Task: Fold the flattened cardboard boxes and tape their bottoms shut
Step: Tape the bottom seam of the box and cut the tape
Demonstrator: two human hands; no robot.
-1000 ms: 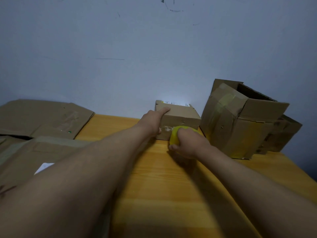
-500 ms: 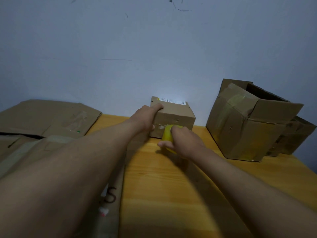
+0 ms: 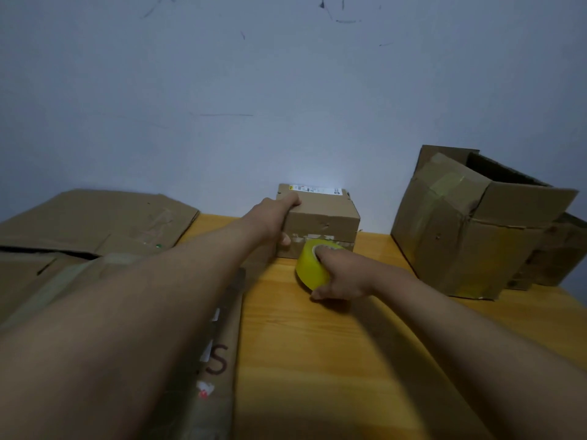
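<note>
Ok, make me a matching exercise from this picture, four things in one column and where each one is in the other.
1 small brown cardboard box
2 yellow roll of tape
3 large taped cardboard box
4 flattened brown cardboard sheets

A table's right side
B gripped by right hand
C table's left side
D held by left hand, against the wall

Pairs: 1-D, 2-B, 3-A, 4-C

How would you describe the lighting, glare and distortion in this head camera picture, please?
Head view: dim light with a bluish cast on the wall; a blown-out glare patch whitens the label on the small box; wide-angle stretch makes the near forearms loom; the left hand and the right hand on the yellow tape roll look soft; faint shadows fall on the table.
</note>
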